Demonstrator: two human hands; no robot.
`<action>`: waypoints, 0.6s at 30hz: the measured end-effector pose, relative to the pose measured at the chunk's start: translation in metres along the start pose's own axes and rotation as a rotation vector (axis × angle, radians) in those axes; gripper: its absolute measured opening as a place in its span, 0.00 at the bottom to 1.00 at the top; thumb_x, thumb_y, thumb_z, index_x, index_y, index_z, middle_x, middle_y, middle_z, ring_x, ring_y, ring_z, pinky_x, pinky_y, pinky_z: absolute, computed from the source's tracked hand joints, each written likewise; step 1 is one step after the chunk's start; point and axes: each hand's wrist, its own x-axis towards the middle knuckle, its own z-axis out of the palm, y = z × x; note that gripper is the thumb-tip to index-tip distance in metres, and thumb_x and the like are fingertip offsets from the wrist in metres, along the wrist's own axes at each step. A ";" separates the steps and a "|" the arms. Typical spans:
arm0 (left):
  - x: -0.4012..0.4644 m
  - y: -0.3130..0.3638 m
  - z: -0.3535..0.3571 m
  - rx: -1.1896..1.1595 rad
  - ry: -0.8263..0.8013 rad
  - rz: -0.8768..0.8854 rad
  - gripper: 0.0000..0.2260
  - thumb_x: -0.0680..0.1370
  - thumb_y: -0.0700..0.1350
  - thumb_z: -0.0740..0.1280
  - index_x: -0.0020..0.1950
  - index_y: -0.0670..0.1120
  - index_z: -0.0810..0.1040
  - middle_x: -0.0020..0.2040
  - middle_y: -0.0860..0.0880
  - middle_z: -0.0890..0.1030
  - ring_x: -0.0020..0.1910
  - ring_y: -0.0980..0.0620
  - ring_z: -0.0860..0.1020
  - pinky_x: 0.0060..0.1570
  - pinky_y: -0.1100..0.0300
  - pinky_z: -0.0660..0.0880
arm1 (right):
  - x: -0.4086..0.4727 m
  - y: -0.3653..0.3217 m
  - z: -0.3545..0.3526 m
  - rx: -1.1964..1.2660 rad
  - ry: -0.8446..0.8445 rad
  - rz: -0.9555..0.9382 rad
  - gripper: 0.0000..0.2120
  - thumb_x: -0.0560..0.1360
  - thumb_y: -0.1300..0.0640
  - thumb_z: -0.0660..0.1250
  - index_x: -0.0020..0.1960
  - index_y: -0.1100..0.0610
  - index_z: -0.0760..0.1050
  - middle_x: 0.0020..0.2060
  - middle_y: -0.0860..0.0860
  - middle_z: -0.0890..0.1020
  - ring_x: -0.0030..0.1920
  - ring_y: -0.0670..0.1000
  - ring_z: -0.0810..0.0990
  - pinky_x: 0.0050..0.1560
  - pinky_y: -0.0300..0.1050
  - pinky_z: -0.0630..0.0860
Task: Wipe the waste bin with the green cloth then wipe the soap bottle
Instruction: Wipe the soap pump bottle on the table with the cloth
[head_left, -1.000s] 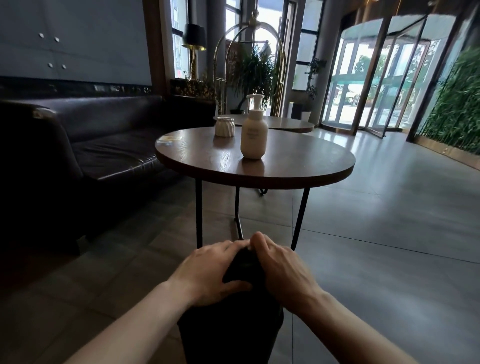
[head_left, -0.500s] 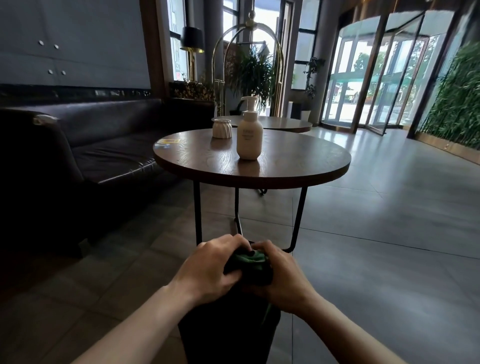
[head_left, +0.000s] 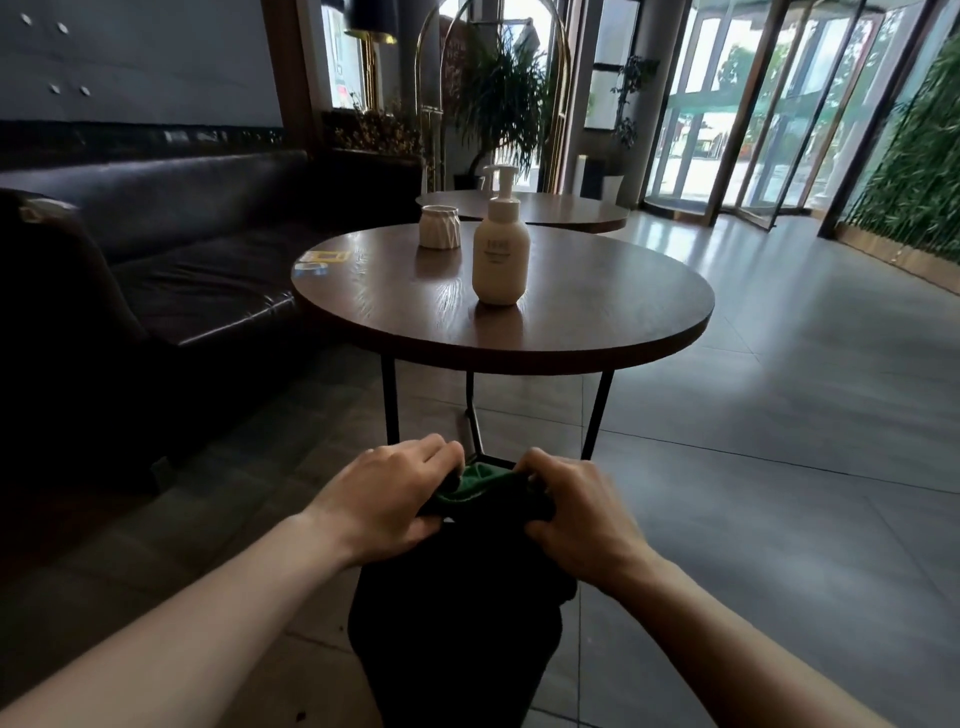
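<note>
A person's left hand (head_left: 387, 496) and right hand (head_left: 576, 512) curl closed on a bunched green cloth (head_left: 475, 486) between their fingers, atop a black waste bin (head_left: 457, 623). Well beyond the fingertips, a cream pump soap bottle (head_left: 500, 249) stands upright on a round wooden table (head_left: 597, 312).

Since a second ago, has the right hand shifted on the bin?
Yes. The right hand has slid to the right along the waste bin, away from the left hand, uncovering the green cloth between them.

Soap bottle (head_left: 501, 248) on table (head_left: 597, 317), cup (head_left: 439, 226) behind.
</note>
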 end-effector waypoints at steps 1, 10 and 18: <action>0.006 -0.002 -0.009 0.002 -0.016 0.009 0.17 0.73 0.51 0.72 0.57 0.53 0.70 0.50 0.56 0.74 0.48 0.53 0.77 0.46 0.53 0.78 | 0.005 -0.007 -0.009 -0.021 -0.011 -0.001 0.17 0.70 0.55 0.76 0.55 0.46 0.75 0.46 0.42 0.82 0.44 0.48 0.82 0.44 0.50 0.82; 0.050 -0.004 -0.139 0.040 -0.070 0.105 0.22 0.69 0.46 0.75 0.60 0.48 0.74 0.50 0.50 0.77 0.45 0.47 0.79 0.46 0.55 0.75 | 0.047 -0.082 -0.130 -0.226 -0.086 -0.001 0.17 0.73 0.55 0.69 0.61 0.51 0.73 0.51 0.49 0.82 0.48 0.58 0.82 0.44 0.54 0.79; 0.079 0.002 -0.303 0.010 -0.140 0.111 0.20 0.70 0.45 0.72 0.60 0.47 0.74 0.52 0.49 0.77 0.47 0.46 0.79 0.46 0.53 0.77 | 0.098 -0.176 -0.267 -0.251 -0.137 0.062 0.14 0.71 0.56 0.69 0.56 0.54 0.74 0.46 0.52 0.81 0.45 0.61 0.81 0.38 0.51 0.72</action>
